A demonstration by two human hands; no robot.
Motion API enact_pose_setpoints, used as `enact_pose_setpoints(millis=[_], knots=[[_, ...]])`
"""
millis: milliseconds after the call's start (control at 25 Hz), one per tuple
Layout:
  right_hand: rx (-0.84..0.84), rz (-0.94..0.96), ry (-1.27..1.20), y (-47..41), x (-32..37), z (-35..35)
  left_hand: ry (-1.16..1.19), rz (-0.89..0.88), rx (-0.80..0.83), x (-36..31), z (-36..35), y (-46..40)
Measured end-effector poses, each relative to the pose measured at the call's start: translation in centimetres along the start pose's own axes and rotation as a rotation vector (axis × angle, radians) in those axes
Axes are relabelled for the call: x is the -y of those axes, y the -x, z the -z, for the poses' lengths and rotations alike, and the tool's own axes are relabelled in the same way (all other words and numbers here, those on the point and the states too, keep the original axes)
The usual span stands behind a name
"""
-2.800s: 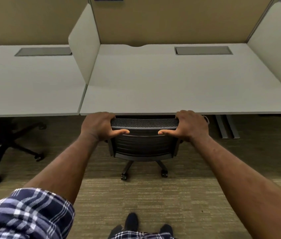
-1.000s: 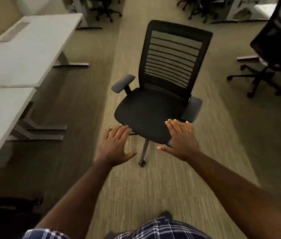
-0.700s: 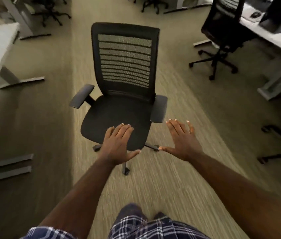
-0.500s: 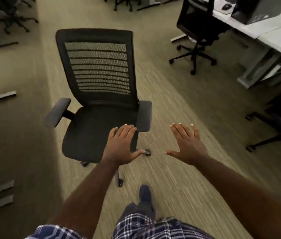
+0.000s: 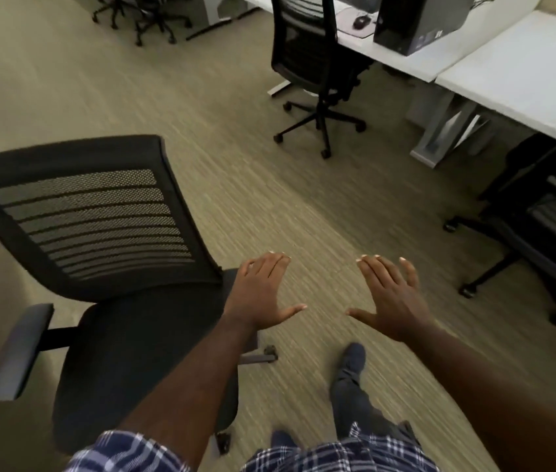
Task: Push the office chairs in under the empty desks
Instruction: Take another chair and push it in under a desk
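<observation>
A black mesh-back office chair [image 5: 99, 267] stands loose on the carpet at the left, its seat facing me. My left hand [image 5: 263, 294] hovers flat with straight fingers just over the chair's right armrest, which it hides. My right hand [image 5: 389, 298] is held out flat over the bare carpet, touching nothing. A second black chair [image 5: 314, 52] sits at the white desk [image 5: 399, 52] at the upper right. A third chair [image 5: 549, 226] stands at the right edge in front of another white desk [image 5: 525, 73].
A black computer tower [image 5: 416, 18] and a mouse [image 5: 360, 20] lie on the far desk. Grey desk legs [image 5: 440, 131] stand on the floor at the right. More chairs [image 5: 140, 15] cluster at the top left. My foot [image 5: 351, 359] steps forward on the carpet.
I let go of the chair pushed under the desk and turned around. The view has swung right, so the loose chair slid to the left and nearer; both hands stay flat and apart.
</observation>
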State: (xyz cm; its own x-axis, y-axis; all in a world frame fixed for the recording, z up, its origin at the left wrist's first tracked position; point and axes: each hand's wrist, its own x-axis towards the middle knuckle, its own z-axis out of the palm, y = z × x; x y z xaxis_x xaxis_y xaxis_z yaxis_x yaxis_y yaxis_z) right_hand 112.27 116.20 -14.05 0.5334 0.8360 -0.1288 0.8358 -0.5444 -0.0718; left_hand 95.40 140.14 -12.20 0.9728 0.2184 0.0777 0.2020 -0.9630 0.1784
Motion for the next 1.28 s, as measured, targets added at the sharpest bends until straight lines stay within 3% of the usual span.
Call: enact_pose_setpoints(millis=[240,520,800,920,1280], knots=[[-0.024,0.017,0.014,-11.6,-10.6,3.3,-0.036,0.036,0.020,0.7,-0.7,-14.5],[-0.132,0.184,0.057,-26.9,-16.9,9.9,-0.020,0.145,-0.137,2.8,0.5,-26.8],[-0.157,0.362,0.104,-42.8,-13.6,12.2,-0.036,0.309,-0.188,12.3,3.1,-34.6],[-0.147,0.467,0.112,-51.7,-9.8,12.6,-0.038,0.437,-0.249,19.8,4.3,-37.2],[-0.121,0.804,0.088,-68.1,2.8,14.2,-0.098,0.746,-0.338,33.4,8.8,-37.4]])
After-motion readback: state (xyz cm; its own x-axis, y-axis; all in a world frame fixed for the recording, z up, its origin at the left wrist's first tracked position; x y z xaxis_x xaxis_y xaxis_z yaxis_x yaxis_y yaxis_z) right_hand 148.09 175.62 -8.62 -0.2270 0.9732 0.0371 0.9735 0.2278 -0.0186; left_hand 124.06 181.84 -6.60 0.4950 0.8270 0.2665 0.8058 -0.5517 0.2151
